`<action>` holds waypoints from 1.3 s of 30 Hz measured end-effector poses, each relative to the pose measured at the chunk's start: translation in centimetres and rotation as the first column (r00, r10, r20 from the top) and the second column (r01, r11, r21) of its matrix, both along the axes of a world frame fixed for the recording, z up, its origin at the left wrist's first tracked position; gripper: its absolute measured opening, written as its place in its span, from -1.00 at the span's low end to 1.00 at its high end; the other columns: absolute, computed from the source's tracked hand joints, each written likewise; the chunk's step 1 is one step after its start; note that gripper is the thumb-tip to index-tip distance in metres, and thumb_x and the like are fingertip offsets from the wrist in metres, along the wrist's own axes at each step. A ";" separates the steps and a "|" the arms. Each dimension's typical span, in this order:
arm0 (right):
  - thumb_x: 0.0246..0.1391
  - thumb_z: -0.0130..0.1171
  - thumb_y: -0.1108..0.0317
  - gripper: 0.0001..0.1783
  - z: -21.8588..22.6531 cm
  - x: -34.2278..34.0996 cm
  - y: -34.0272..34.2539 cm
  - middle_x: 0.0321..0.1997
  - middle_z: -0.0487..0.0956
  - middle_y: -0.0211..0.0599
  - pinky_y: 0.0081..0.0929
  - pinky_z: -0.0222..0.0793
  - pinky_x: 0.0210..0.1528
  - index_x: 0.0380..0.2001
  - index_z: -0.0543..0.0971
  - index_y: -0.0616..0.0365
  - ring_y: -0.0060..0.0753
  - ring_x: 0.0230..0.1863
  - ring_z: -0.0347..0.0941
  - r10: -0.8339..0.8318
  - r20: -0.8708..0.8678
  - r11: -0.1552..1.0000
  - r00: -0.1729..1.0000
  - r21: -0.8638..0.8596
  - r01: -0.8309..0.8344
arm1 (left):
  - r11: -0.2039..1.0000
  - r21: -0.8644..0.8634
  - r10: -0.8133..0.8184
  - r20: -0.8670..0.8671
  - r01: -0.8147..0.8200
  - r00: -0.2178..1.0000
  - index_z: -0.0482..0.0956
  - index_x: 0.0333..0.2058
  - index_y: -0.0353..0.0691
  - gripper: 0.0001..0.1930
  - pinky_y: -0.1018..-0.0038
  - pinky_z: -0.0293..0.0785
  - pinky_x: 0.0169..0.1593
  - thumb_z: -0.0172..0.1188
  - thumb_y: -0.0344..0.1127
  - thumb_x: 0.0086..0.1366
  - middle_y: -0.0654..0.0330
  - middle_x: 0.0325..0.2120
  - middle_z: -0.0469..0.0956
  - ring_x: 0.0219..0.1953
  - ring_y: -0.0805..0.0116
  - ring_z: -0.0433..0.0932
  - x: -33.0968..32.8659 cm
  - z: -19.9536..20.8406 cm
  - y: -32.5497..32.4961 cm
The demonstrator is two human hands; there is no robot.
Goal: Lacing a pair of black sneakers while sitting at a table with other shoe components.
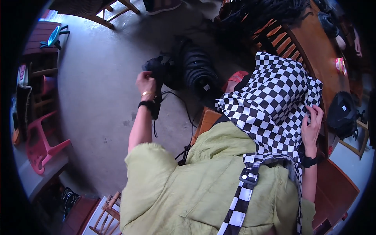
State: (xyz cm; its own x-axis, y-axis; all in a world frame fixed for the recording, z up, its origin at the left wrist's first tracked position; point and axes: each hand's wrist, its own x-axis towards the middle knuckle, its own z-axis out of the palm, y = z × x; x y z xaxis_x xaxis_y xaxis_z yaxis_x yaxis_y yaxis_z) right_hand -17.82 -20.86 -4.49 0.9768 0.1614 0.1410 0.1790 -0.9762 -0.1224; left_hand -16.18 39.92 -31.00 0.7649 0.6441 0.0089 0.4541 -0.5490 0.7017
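Note:
Out over the floor at the left, my left hand [145,84] is closed, fingers curled against a dark soft bundle [156,66]. What exactly is in its grasp is hard to make out in the shadow. A black strap [156,109] hangs down beside that wrist. Across my lap lies a black-and-white checkered apron [274,92], bunched in folds, with a buckled strap [239,196] running down my front. My right hand [312,123] rests at the apron's right edge, fingers apart and loosely bent, the tips touching the cloth.
A black ribbed bundle [199,68] lies ahead, near a red shoe [235,78]. Black strands [270,13] cover a slatted wooden chair [280,41]. On the right are a wooden bench [313,43], a round tub [341,66] and a black bag [341,113]. Leftward stands a pink chair [44,143].

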 end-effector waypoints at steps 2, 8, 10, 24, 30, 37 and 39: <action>0.07 0.09 0.65 -0.63 0.1 0.3 0.8 0.12 0.41 -0.05 -0.24 0.40 0.16 -0.02 0.57 0.29 -0.06 0.06 0.47 0.025 -0.007 0.999 1.000 0.035 -0.025 | 0.999 0.015 0.031 0.149 -0.033 0.988 0.64 -0.27 -0.27 -0.81 0.34 0.53 -0.12 0.11 -0.58 0.18 0.02 -0.36 0.64 -0.26 0.17 0.64 -2.3 5.8 0.4; 0.04 0.09 0.68 -0.63 -0.4 0.8 1.3 0.11 0.42 -0.06 -0.26 0.42 0.13 -0.05 0.58 0.27 -0.05 0.06 0.47 0.058 0.020 0.994 0.998 0.095 -0.060 | 0.985 -0.082 -0.066 0.636 0.153 0.769 0.59 -0.30 -0.33 -0.79 0.59 0.44 -0.05 0.06 -0.77 0.29 0.27 -0.31 0.59 -0.24 0.52 0.54 -3.0 21.0 -3.6; 0.02 0.10 0.69 -0.62 -0.3 0.8 1.6 0.11 0.42 -0.07 -0.28 0.43 0.12 -0.06 0.59 0.26 -0.06 0.06 0.47 0.069 0.050 0.983 0.996 0.164 -0.077 | 0.955 -0.034 -0.194 0.676 0.293 0.710 0.59 -0.30 -0.33 -0.78 0.59 0.43 -0.04 0.07 -0.78 0.28 0.26 -0.30 0.59 -0.22 0.51 0.54 -2.2 24.7 -6.0; 0.28 0.14 0.47 -0.50 5.2 5.6 7.0 0.12 0.53 -0.24 -0.46 0.38 0.21 0.27 0.38 0.24 -0.41 0.13 0.49 -0.054 0.083 0.411 0.995 0.910 -0.053 | 0.386 0.080 -0.399 0.913 0.919 0.088 0.58 -0.29 -0.34 -0.77 0.56 0.51 -0.08 0.05 -0.78 0.21 0.21 -0.27 0.63 -0.20 0.50 0.60 8.3 37.3 -27.7; 0.30 0.11 0.44 -0.44 10.8 8.6 5.9 0.29 0.48 -0.10 -0.35 0.30 0.37 0.33 0.31 0.30 -0.28 0.30 0.43 0.055 0.470 0.454 0.881 0.774 -0.441 | 0.179 0.430 -0.790 0.599 0.885 -0.131 0.64 -0.33 -0.36 -0.81 0.52 0.50 -0.01 0.15 -0.76 0.19 0.15 -0.28 0.65 -0.13 0.40 0.61 11.0 41.4 -27.6; 0.33 0.15 0.41 -0.59 14.5 11.6 2.8 0.20 0.59 -0.15 -0.37 0.31 0.33 0.20 0.51 0.31 -0.28 0.21 0.52 0.119 0.661 0.799 0.741 0.378 -0.466 | 0.022 0.344 -0.441 0.846 0.939 -0.300 0.58 -0.09 -0.32 -0.79 0.61 0.48 -0.10 0.24 -0.60 0.31 0.23 -0.22 0.60 -0.17 0.53 0.55 15.9 40.9 -28.8; 0.28 0.17 0.35 -0.62 15.1 11.8 1.5 0.12 0.64 -0.18 -0.31 0.22 0.42 0.10 0.57 0.32 -0.20 0.22 0.52 0.049 0.731 0.813 0.681 0.367 -0.452 | 0.212 -0.146 -0.620 0.744 0.966 0.248 0.57 -0.06 -0.32 -0.83 0.55 0.51 0.08 0.16 -0.41 0.45 0.15 -0.14 0.57 -0.10 0.51 0.53 16.1 39.5 -25.5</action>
State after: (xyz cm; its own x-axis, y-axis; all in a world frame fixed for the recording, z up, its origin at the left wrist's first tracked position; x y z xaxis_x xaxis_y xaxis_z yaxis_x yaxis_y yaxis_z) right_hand -6.07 -19.34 10.59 0.5108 0.0975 0.8542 0.6339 -0.7139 -0.2976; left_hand -0.12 14.39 8.47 0.8118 -0.3311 0.4809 -0.4649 0.1319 0.8755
